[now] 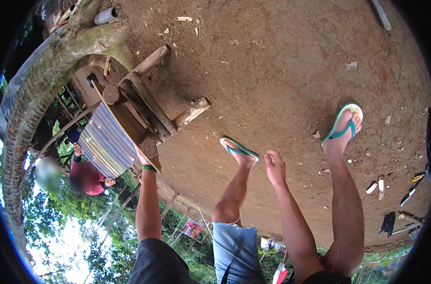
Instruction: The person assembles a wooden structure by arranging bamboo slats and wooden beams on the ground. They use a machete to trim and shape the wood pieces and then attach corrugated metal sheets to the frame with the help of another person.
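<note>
My left hand [143,157], with a green band at its wrist, grips the near edge of a bamboo bench [109,142]; the bench hides most of its fingers. Pale bamboo slats form the top of this bench, and its frame and legs are round logs. It stands tilted in view, with its legs pointing toward the bare ground. At the far end, another person's hands [110,181] hold the slatted top. My right hand [275,168] hangs between my legs with nothing in it, its fingers loosely bent and the thumb apart.
Brown packed earth [272,85] with scattered wood chips surrounds my feet in green flip-flops [341,123]. A thick curved trunk [45,71] rises at the left. Tools [412,189] and a black cloth [388,223] lie at the right. A bamboo piece [106,15] lies at upper left.
</note>
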`<state>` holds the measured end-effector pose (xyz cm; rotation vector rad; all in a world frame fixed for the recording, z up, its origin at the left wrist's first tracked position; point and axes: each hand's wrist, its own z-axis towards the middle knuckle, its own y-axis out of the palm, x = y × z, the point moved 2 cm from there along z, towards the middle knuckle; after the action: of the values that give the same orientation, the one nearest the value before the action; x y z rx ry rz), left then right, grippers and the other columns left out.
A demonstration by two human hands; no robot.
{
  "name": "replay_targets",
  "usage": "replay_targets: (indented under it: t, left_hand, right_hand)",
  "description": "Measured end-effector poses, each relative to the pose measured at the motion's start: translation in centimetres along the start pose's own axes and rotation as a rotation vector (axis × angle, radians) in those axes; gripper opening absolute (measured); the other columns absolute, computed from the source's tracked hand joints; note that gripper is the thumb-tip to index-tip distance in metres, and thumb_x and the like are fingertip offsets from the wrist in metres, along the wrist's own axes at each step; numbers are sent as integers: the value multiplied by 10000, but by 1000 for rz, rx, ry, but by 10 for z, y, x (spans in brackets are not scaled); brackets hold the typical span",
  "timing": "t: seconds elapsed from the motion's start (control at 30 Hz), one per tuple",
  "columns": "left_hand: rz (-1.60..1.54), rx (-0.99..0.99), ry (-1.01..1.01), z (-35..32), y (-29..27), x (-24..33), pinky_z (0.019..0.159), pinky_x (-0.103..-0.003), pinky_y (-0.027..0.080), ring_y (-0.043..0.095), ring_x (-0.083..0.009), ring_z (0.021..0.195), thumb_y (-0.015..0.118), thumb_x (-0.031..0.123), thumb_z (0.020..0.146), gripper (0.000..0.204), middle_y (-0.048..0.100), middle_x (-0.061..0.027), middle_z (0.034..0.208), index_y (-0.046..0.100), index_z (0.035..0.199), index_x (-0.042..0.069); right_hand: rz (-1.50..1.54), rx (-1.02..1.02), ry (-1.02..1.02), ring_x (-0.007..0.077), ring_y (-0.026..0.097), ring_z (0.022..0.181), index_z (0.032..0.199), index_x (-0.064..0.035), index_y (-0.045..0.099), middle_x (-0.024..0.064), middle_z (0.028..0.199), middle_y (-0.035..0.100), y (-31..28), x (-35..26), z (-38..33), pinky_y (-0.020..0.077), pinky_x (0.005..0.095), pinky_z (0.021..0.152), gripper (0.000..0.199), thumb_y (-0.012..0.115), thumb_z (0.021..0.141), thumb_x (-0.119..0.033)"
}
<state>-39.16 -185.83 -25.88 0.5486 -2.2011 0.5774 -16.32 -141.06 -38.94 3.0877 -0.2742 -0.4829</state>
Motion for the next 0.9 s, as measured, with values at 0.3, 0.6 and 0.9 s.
replay_targets:
  t: [0.3,0.6,0.9]
  left_hand:
    - [92,53,58,-10,2,-7,1041,-386,465,574,-267,1194,499,502,992,595,596,-107,1324,511,1400,69]
    - [506,118,294,-12,14,-7,1202,-335,157,242,-249,1476,424,477,1018,713,269,-147,1604,277,1541,15]
    - [843,456,-87,-31,40,1,1181,-594,112,132,-340,1513,382,689,932,822,150,-160,1638,236,1575,198]
  right_hand:
    - [-74,47,-4,287,689,973,1159,-21,626,187,1058,706,7,2,0,534,376,851,310,599,972,-267]
    - [-7,-68,-304,307,668,1005,1187,15,603,200,1074,685,91,-127,-47,517,407,881,403,612,970,-324]
    - [-708,61,-1139,391,335,1384,1327,-42,504,215,1467,369,294,-338,-105,302,573,1107,592,718,856,-331]
